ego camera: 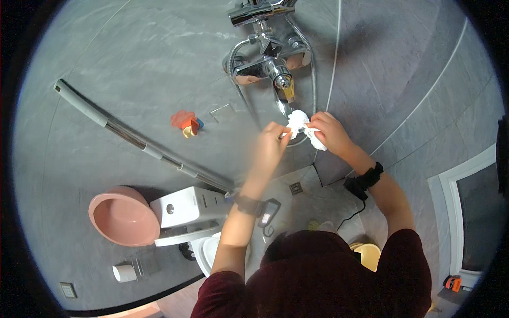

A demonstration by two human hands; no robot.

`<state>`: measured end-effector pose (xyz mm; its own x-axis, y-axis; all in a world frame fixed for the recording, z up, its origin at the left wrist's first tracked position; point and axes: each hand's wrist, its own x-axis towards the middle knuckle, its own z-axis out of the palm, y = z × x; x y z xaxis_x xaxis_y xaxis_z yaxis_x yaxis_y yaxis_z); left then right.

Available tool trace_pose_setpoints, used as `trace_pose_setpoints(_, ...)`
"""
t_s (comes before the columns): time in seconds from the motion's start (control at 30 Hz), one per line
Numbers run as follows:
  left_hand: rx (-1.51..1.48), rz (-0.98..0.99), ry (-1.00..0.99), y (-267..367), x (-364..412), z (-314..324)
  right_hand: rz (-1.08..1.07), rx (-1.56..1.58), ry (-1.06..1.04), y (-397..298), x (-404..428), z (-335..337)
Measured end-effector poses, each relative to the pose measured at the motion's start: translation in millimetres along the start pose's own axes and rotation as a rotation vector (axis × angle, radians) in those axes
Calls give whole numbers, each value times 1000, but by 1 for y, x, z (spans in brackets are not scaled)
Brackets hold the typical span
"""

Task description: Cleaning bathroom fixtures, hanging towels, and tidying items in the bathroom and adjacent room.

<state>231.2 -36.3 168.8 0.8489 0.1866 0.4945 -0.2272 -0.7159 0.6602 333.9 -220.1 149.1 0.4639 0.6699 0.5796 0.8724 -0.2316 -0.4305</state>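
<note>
A crumpled white piece of cloth or tissue [298,120] is stretched between my two hands, below the spout of a chrome shower mixer tap [267,63]. My left hand [274,137] pinches its left edge between thumb and fingers. On the other side, my right hand [329,133] grips the material, and part of it hangs below the fingers. Behind the cloth runs the lower loop of the metal shower hose [314,85]. Whether the cloth touches the spout, I cannot tell.
To the left are a white toilet [206,252], its cistern [187,206], a pink basin [123,218] and a long pole [131,137] against the tiled wall. A floor drain [296,188] lies below my hands. A yellow bucket [368,254] stands near my body.
</note>
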Motion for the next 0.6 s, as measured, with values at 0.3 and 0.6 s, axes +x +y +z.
trace_pose_setpoints(0.3,74,-190,-120,-38,-101,4,58,113,-158,-29,-61,54)
trace_pose_setpoints(0.6,80,-618,252,-55,-187,-86,234,674,-270,-135,-12,180)
